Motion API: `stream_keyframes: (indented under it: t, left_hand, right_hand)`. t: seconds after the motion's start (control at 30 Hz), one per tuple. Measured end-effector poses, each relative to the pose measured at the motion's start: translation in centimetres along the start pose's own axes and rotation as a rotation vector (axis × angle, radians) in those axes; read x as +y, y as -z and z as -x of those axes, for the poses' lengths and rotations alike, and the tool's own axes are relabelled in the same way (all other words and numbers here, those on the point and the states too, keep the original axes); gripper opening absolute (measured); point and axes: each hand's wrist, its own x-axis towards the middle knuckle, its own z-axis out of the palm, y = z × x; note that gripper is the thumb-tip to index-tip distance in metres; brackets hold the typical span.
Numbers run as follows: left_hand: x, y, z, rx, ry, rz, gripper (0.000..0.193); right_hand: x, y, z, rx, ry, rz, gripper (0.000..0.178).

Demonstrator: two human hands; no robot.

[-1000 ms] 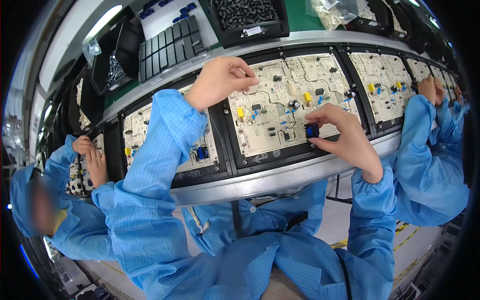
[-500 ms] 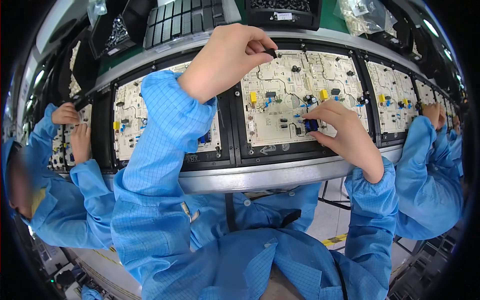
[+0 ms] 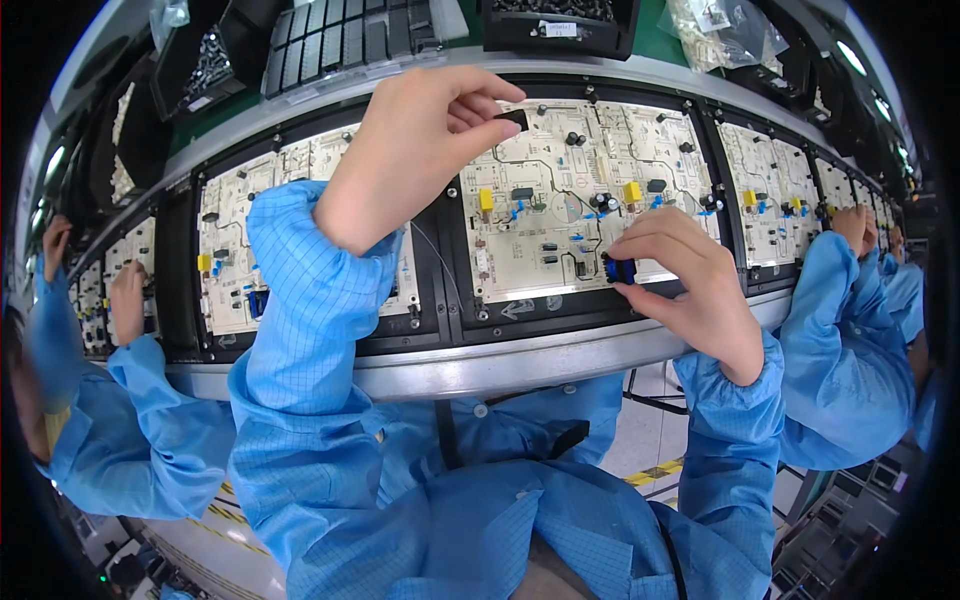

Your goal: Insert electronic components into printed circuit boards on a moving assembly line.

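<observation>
My left hand (image 3: 430, 140) is raised over the far left part of a circuit board (image 3: 515, 275). Its thumb and fingertips pinch a small black rectangular component (image 3: 512, 120), whose underside I cannot see. At the board's near edge, my right hand (image 3: 690, 275) grips a dark blue component with a black body (image 3: 618, 270) between thumb and fingers. Whether that part sits in the board or just above it cannot be made out. Yellow block capacitors (image 3: 632, 191), black cylindrical parts (image 3: 576, 139) and small blue parts stand on the pale board.
Black frames hold more boards (image 3: 768, 190) in a row left and right, along a metal rail (image 3: 480, 368). Behind stand a black compartment tray (image 3: 345, 45), a bin of black parts (image 3: 560, 35) and a plastic bag (image 3: 725, 35). Co-workers in blue sleeves (image 3: 845, 350) work on both sides.
The view has shifted slightly. My left hand has drawn a little nearer and left with the black component. My right hand and the blue component have moved slightly toward the board's near edge.
</observation>
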Motion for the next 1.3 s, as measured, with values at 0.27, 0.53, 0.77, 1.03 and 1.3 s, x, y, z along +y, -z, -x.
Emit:
stream_keyframes:
  t: [0.27, 0.53, 0.77, 1.03, 1.3]
  left_hand:
    - [0.1, -0.2, -0.2, -0.023, 0.05, 0.043, 0.024]
    - [0.1, -0.2, 0.5, -0.015, 0.044, 0.052, 0.023]
    - [-0.5, -0.6, 1.4, 0.094, -0.032, 0.034, 0.016]
    - [-0.6, -0.4, -1.3, -0.121, -0.102, -0.083, 0.019]
    - [-1.3, 0.5, -2.9, -0.15, -0.134, -0.147, 0.019]
  right_hand:
    - [-1.3, 0.2, 0.3, 0.003, -0.059, -0.06, 0.037]
    - [-0.1, 0.0, 0.2, 0.007, -0.077, -0.056, 0.038]
    - [3.0, 0.1, 0.2, -0.001, -0.348, -0.499, 0.014]
    - [1.5, -0.3, -0.5, -0.095, -0.578, -0.725, 0.026]
    - [0.9, -0.4, -1.7, -0.225, -0.276, -0.069, 0.04]
